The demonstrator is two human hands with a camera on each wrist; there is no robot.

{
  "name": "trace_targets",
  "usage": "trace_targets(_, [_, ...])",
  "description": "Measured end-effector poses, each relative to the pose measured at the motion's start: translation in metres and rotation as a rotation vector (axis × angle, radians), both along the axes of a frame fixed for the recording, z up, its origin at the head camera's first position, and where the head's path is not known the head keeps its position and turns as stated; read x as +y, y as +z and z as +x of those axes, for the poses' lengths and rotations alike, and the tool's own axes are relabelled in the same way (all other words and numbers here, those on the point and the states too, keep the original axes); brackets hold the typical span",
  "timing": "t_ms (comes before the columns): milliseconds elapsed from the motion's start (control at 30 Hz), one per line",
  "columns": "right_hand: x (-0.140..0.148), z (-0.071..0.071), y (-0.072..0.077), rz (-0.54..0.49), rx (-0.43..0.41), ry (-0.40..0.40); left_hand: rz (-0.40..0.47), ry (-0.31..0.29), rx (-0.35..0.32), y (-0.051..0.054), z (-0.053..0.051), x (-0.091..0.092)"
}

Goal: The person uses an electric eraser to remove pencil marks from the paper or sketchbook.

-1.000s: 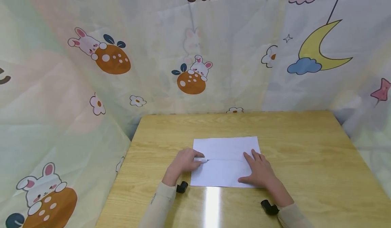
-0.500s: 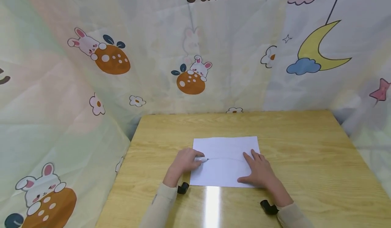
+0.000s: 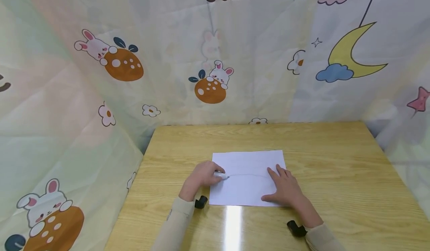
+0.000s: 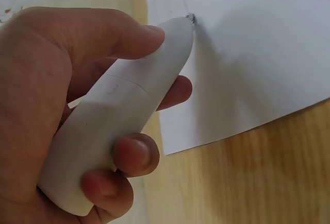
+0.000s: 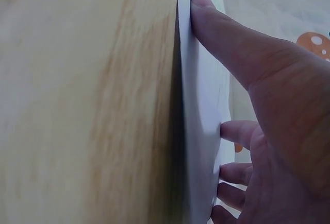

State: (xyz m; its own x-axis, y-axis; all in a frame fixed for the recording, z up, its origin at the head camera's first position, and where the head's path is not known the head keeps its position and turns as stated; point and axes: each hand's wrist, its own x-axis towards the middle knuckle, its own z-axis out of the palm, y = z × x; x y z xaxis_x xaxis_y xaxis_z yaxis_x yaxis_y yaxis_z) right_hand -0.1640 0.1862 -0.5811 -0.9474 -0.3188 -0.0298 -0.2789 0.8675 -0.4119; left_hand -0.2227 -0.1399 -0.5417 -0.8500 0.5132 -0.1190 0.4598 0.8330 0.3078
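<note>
A sheet of white paper lies on the wooden table. My left hand grips a thick white pen-shaped tool, with the thumb on top and the fingers curled round its body. The tool's small dark metallic tip touches the paper near its left side. From this tip a faint, slightly curved line runs right across the sheet; whether it is a cut, a crease or a mark I cannot tell. My right hand presses on the paper's right side, thumb and fingers spread, as the right wrist view also shows.
The wooden table extends around the sheet, and a strip of light reflects off it in front of the paper. Printed cloth hangs behind and at the sides. A black wrist mount sits at my right cuff, another at the left.
My left wrist has shifted slightly, while the tool's tip stays at nearly the same spot. The line on the paper bows a little differently. The right hand stays in place.
</note>
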Motion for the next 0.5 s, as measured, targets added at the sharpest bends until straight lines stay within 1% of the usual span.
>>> trace_targets(233, [-0.003,0.001,0.0,-0.01,0.001,0.004,-0.032,0.006,-0.021,0.004,-0.005,0.002])
trace_targets(400, [-0.003,0.0,0.001,-0.01,0.009,0.0,-0.028,-0.02,-0.03,0.006,-0.009,0.005])
trace_targets(500, [-0.003,0.0,0.002,-0.006,0.008,-0.004,-0.039,-0.023,-0.04,0.008,-0.012,0.007])
